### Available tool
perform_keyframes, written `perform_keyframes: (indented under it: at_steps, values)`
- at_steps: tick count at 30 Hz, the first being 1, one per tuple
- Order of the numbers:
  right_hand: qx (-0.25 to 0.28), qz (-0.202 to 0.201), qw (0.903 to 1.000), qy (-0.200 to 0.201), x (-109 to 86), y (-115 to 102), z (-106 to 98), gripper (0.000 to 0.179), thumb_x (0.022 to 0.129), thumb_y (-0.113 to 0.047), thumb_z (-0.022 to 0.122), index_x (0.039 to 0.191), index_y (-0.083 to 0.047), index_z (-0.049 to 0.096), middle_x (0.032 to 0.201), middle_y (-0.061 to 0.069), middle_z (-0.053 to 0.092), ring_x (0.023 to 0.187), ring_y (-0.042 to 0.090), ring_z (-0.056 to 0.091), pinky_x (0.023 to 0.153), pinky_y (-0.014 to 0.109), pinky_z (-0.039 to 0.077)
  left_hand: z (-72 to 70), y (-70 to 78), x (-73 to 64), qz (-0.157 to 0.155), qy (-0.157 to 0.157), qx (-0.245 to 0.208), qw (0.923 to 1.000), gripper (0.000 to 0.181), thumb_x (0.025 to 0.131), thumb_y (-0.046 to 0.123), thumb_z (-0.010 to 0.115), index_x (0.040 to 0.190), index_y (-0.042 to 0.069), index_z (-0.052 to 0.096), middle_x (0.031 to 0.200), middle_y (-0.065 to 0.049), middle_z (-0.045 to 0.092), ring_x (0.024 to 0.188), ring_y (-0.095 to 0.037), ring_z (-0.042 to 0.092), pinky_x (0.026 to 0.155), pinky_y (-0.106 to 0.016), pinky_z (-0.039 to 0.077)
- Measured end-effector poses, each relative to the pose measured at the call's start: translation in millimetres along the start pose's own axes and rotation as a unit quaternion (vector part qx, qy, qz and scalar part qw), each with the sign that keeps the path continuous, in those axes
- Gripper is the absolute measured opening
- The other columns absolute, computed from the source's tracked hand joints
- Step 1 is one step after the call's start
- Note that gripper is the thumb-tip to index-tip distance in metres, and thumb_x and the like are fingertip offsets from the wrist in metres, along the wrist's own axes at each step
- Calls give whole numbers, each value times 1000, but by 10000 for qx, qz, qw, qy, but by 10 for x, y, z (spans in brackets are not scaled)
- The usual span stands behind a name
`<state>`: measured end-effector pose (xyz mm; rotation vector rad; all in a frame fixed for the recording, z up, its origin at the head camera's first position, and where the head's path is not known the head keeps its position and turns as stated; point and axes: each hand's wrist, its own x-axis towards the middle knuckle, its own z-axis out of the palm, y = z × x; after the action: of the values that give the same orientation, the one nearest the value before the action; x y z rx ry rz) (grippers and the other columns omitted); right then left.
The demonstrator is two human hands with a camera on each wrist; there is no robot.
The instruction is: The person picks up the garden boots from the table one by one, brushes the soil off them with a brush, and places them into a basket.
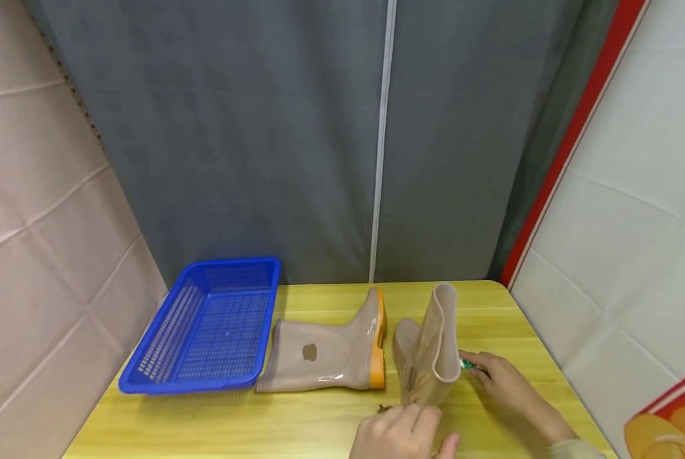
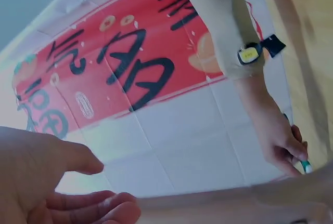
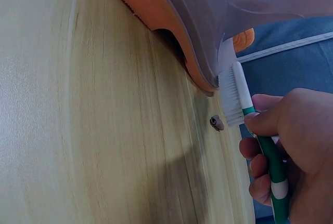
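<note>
A beige rubber boot [image 1: 434, 344] with an orange sole [image 3: 156, 5] stands upright on the table, toe pointing away. My right hand [image 1: 506, 386] grips a green and white brush [image 3: 270, 156] on the boot's right side. In the right wrist view the white bristles [image 3: 231, 96] are at the boot's heel; whether they touch it I cannot tell. My left hand [image 2: 67, 182], thumb and fingers apart and nothing between them, is at the near side of the boot's shaft. A second boot [image 1: 331, 357] lies on its side, a brown patch [image 1: 309, 352] on its shaft.
A blue plastic basket [image 1: 270, 319] stands on the left of the wooden table [image 1: 296, 421]. A small dark brown clump [image 3: 216, 122] lies on the table near the standing boot. A grey curtain [image 1: 262, 140] hangs behind, and a white wall covering [image 1: 618, 255] borders the right side.
</note>
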<state>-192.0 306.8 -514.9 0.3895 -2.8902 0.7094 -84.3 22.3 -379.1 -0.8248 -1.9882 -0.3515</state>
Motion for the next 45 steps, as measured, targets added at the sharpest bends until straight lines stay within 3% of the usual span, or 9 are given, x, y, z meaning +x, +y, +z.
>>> perform_keyframes:
  at_steps: [4,9,14,20,25,29,37,41,45]
  values:
    - [-85,-16,10000,10,13,3,11,43,89,-8,59,128,-26,60,93,-7,67,80,-2,55,69,23,49,-2,-120,58,-522,-1171,-363,9911,33,82,52,64,84,19,61,55,15,52,42,5,41,38,-6,23]
    - [-198,-23,9998,-23,24,5,18,41,88,-8,60,127,-23,61,96,-6,68,86,3,60,72,26,52,77,-362,267,-1068,-2181,-1335,9608,64,74,58,70,120,15,54,81,10,65,63,2,57,50,-10,41]
    - [-62,-167,9998,66,24,-29,13,39,87,-6,62,123,-20,63,100,-4,71,86,3,60,71,24,52,221,-407,476,-1397,-2788,-2122,9261,63,69,72,62,106,23,51,76,13,55,59,5,45,49,-8,36]
    - [205,-173,9996,-54,17,-31,-7,33,89,-8,60,117,-26,65,94,-11,68,77,-4,52,67,19,47,338,-316,659,-1253,-3073,-1758,9268,64,67,68,70,107,20,51,66,12,51,58,-1,48,44,-12,36]
    - [28,-109,9999,-118,39,-18,-19,37,89,-7,60,124,-19,63,102,-3,70,83,0,57,69,21,50,365,-290,791,-839,-3444,-1426,9241,25,69,41,70,72,24,52,51,14,46,47,-3,43,47,-16,34]
    - [47,14,9995,-305,57,-10,-43,40,90,-7,58,129,-18,59,103,-1,70,84,1,58,68,21,48,360,-289,896,-506,-3728,-1229,9183,34,71,40,70,55,25,44,43,14,36,39,-1,37,41,-17,32]
    - [102,205,9991,-351,45,7,-52,18,92,-14,57,108,-18,67,89,-8,65,74,-5,50,63,19,44,358,-294,1237,-768,-5117,-1441,8435,52,82,56,61,46,23,45,39,10,40,35,-5,45,33,-21,35]
    - [122,62,9998,-167,17,-1,-30,9,91,-14,59,98,-16,66,82,-9,63,71,-5,47,60,18,42,351,-299,1240,-832,-5073,-1076,8510,54,81,67,55,56,20,51,51,7,49,41,-8,50,36,-22,38]
    - [293,-87,9995,88,1,5,-33,15,93,-14,57,102,-20,67,90,-10,67,81,-2,57,69,22,51,363,-238,1186,-1069,-4668,-683,8752,74,73,79,51,100,11,58,74,4,60,53,-11,56,40,-23,41]
